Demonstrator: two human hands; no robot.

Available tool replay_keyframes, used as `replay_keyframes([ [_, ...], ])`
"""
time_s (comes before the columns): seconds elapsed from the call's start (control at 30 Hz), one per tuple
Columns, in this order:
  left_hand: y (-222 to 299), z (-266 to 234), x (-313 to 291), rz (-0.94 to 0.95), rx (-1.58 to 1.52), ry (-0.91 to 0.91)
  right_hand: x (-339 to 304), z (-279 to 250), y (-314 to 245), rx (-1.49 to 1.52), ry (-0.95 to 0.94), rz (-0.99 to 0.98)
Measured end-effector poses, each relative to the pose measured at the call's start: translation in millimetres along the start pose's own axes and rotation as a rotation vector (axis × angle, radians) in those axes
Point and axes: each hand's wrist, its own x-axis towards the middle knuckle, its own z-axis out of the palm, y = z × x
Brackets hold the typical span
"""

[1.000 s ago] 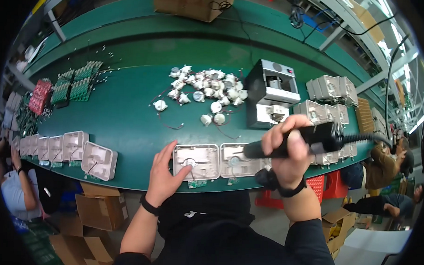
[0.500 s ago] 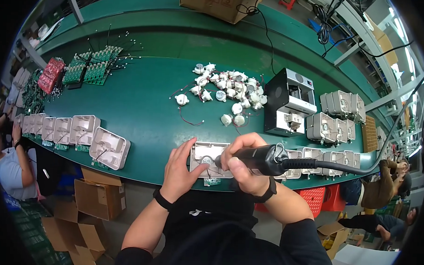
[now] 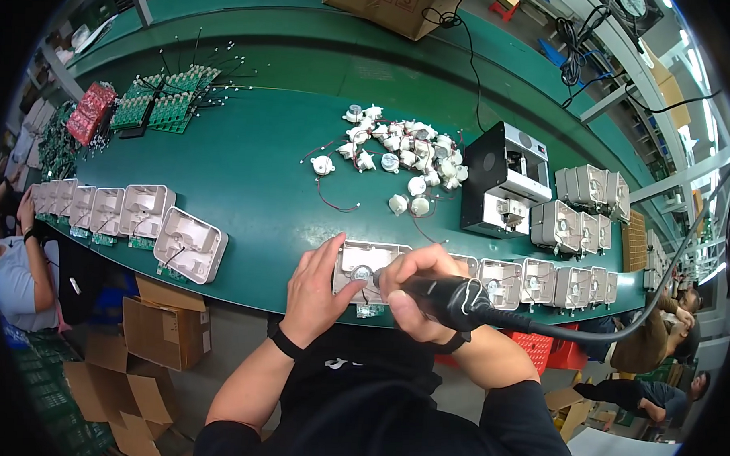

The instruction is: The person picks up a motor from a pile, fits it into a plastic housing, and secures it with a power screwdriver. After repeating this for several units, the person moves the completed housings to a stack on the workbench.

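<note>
My left hand [image 3: 315, 289] lies along the left wall of an open white plastic housing [image 3: 351, 258], its fingers stretched outside and its thumb reaching in beside a round pale part [image 3: 363, 274]. My right hand [image 3: 414, 268] is wrapped around a black electric screwdriver [image 3: 441, 301], tilted with its cabled end to the right and towards me. The tool's tip points into the housing near the round part, but my fingers hide the exact contact. A small green circuit board [image 3: 369, 311] sticks out at the housing's near edge.
White round parts with red wires [image 3: 412, 149] lie heaped beyond the housing. A black-and-silver machine [image 3: 499, 180] stands right of them. Open housings line the bench on the left [image 3: 191, 246] and right [image 3: 500, 282]. The screwdriver's cable [image 3: 610, 335] arcs to the right. Green boards [image 3: 168, 100] lie far left.
The screwdriver's rear end has swung down towards me, and my right hand has turned with it. My left hand keeps its place on the housing. The whole view has shifted slightly.
</note>
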Motion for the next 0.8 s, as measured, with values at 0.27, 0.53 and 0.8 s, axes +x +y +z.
replay_keyframes([
  [0.27,1.3,-3.1,-1.3,0.0,0.007,-0.013,0.3,10.2,13.9,-0.012,0.077,0.098],
  [0.53,3.4,-8.9,0.3,-0.022,0.01,-0.05,22.0,10.6,1.8,-0.014,0.171,0.178],
  [0.8,5.0,-40.0,-22.6,0.025,-0.075,0.006,-0.4,-50.3,-63.0,0.242,0.438,-0.213],
])
